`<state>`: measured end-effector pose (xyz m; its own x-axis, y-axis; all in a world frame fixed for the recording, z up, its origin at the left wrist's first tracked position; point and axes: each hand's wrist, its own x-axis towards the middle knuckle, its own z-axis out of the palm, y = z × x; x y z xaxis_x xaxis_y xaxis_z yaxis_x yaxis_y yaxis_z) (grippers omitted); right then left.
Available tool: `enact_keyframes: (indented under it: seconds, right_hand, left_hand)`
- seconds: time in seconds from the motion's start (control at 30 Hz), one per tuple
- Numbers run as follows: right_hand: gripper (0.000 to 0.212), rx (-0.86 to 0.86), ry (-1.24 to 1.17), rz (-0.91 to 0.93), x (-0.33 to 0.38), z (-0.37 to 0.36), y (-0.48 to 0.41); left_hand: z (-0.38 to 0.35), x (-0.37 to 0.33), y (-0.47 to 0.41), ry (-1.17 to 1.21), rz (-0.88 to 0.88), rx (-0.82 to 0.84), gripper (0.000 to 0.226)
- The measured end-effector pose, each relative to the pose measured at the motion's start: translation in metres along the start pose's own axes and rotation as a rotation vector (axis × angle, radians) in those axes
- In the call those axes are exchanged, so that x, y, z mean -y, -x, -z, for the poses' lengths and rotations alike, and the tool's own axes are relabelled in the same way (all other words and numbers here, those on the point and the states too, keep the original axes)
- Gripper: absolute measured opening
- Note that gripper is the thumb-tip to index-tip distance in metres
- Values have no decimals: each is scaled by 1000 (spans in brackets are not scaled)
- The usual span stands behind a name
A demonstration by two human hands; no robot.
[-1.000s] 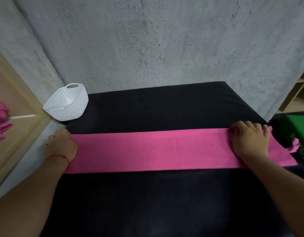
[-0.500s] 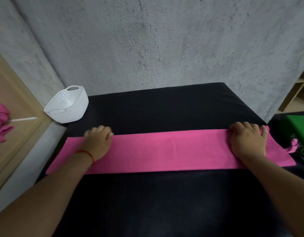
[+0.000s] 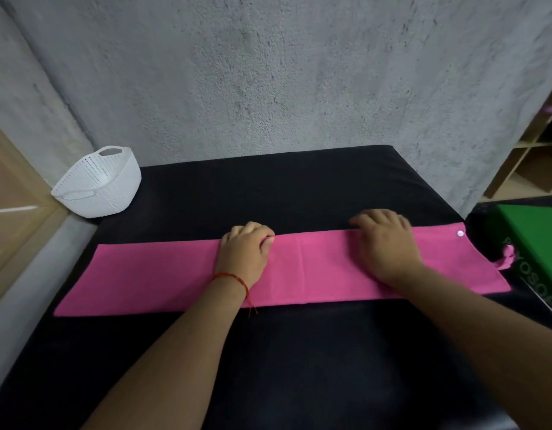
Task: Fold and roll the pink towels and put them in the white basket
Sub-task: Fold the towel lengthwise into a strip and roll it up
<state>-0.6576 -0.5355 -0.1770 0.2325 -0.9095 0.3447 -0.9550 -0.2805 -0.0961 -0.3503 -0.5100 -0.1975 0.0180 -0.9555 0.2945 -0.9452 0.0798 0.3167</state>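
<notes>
- Head view, half a second on: finds the left grip slid along the pink towel away from the white basket, now close to the strip's middle crease.
- Finds the right grip drawn toward the basket, off the end farthest from it, uncovering a snap button there (hidden under the palm before) next to a hanging loop.
- Reads the right grip as open, fingers laid flat across the towel's far edge, though blurred with motion.
- Cannot tell for the left grip whether the bent fingers pinch that far edge or merely press on it.
- Leaves the towel as a long flat strip on the black surface, well apart from the basket, one end toward it and the other away, short of a green box.
- Looks like smoothing toward the middle, or setting up a further fold about the crease (a judgement only).
- Means no roll begun yet, with no pink showing inside the basket at the surface's corner.
</notes>
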Motion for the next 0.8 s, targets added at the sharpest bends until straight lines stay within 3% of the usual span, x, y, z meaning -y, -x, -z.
enact_keyframes:
  seconds: [0.1, 0.2, 0.33, 0.5, 0.7, 0.8]
  right_hand:
    - [54, 212, -188, 251, 71, 0, 7]
    - [66, 442, -158, 245, 88, -7, 18]
    - [74, 430, -108, 93, 23, -4, 28]
    - [88, 409, -13, -142, -85, 14, 42]
    - [84, 399, 24, -266, -111, 16, 45]
    - [82, 428, 35, -269, -110, 18, 46]
  left_hand:
    - [2, -3, 0, -14, 0, -18, 24]
    - [4, -1, -2, -53, 87, 47, 41]
    - [14, 20, -11, -121, 232, 227, 64]
    - [34, 85, -18, -183, 343, 268, 76]
    - [47, 134, -18, -291, 482, 141, 59]
    - [45, 91, -18, -375, 324, 21, 44]
